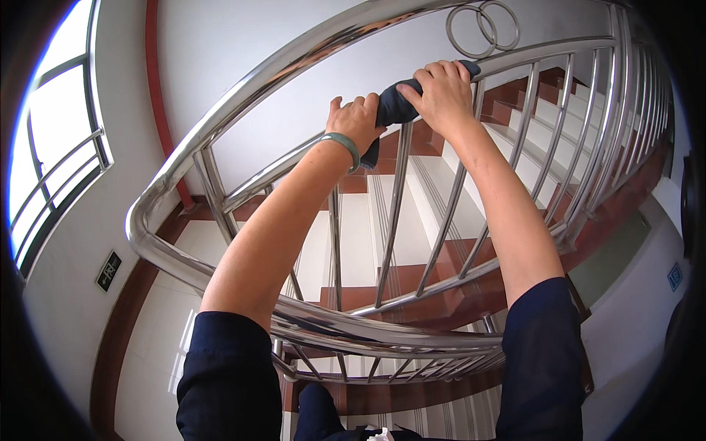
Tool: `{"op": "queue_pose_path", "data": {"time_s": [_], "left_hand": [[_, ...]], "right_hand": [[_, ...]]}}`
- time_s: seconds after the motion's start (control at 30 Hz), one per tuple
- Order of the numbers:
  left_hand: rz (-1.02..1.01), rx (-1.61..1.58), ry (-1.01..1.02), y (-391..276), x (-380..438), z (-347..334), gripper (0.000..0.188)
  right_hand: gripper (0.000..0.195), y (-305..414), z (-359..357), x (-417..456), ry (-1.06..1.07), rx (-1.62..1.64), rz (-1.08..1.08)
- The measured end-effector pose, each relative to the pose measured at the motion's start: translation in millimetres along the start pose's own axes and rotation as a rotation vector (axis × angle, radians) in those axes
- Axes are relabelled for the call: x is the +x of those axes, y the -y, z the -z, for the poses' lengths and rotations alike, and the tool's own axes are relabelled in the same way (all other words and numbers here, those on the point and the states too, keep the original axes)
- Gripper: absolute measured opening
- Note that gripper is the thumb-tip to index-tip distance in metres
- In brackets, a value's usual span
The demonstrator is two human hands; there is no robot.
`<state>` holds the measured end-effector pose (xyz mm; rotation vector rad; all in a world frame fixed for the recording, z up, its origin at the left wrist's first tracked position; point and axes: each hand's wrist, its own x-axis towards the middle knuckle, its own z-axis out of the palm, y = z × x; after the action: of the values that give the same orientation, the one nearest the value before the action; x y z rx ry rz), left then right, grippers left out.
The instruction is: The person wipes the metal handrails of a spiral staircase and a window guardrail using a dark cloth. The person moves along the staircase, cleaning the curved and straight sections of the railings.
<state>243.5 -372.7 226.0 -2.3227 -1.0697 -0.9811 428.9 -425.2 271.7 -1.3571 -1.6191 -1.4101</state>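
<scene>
A dark blue-grey cloth (396,106) wraps over the second steel rail (543,50) of a stair banister, just below the thick top handrail (242,93). My left hand (356,118), with a green bangle (343,144) at the wrist, grips the cloth's near end, and a flap of it hangs beneath my palm. Farther up the slope, my right hand (445,96) curls over the other end, its thumb pressed on the fabric. Both arms reach out at full stretch. The underside of the rail within the cloth is hidden.
Two interlocked metal rings (482,28) stand between the rails beyond my right hand. Steel balusters (394,220) run down to a lower rail. White-and-red-brown steps (400,215) rise behind them. A red pipe (160,99) and a window (60,110) are at left.
</scene>
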Motion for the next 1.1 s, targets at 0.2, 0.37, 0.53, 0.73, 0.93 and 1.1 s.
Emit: {"op": "queue_pose_path", "data": {"time_s": [0.2,0.37,0.53,0.73,0.93,1.1], "left_hand": [[0.069,-0.093,0.091,57,-45,-1,0.052],[0.196,-0.136,0.34,127,-96,7,0.06],[0.27,0.096,0.402,201,-168,13,0.061],[0.074,0.75,0.259,223,-200,-19,0.065],[0.221,0.951,0.323,206,-216,-26,0.06],[0.449,0.735,0.443,163,-215,-25,0.066]], "right_hand": [[0.051,56,-5,-11,0.062,0.063,0.116],[0.053,136,-17,-10,0.231,0.108,0.217],[0.053,240,-34,-6,0.371,0.111,0.34],[0.047,313,-65,-12,0.4,0.134,0.511],[0.044,329,-88,-57,-0.194,0.285,0.444],[0.044,334,-96,-104,-0.186,0.581,0.256]]}}
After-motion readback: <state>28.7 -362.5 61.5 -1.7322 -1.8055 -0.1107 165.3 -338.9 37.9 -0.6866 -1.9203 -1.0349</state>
